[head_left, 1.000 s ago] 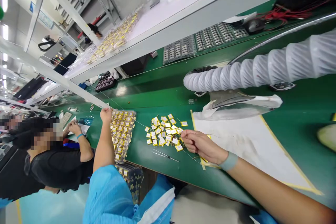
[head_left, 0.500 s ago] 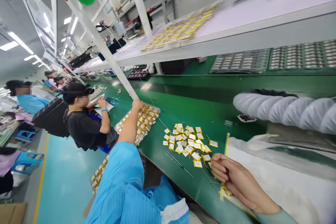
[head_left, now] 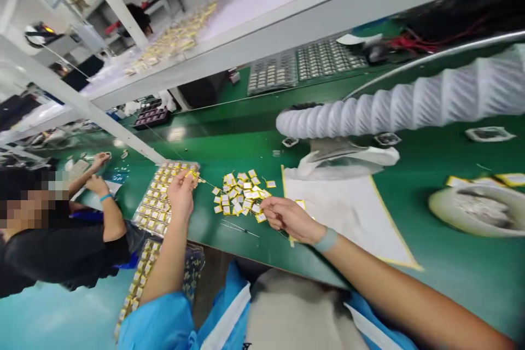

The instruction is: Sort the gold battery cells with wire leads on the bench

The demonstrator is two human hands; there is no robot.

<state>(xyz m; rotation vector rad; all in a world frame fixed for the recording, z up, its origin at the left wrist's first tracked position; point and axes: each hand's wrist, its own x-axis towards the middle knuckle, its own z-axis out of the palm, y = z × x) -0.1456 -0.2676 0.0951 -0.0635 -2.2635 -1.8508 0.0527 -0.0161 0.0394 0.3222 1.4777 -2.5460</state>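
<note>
1. Head cam, factory line: green bench mat runs diagonally, white shelf above it, gray trays of cells behind, white ribbed duct across the bench.
2. Left hand is pinched shut on a small yellow-taped pouch cell, right over the clear blister tray.
3. Right hand is half-curled at the pile of loose pouch cells, fingertips just beside it; probably nothing held, but hard to tell from here.
4. Pile sits between the hands. Tweezers lie just below it, white sheet to its right.
5. Co-worker in black shirt at left, hands on the bench.
</note>
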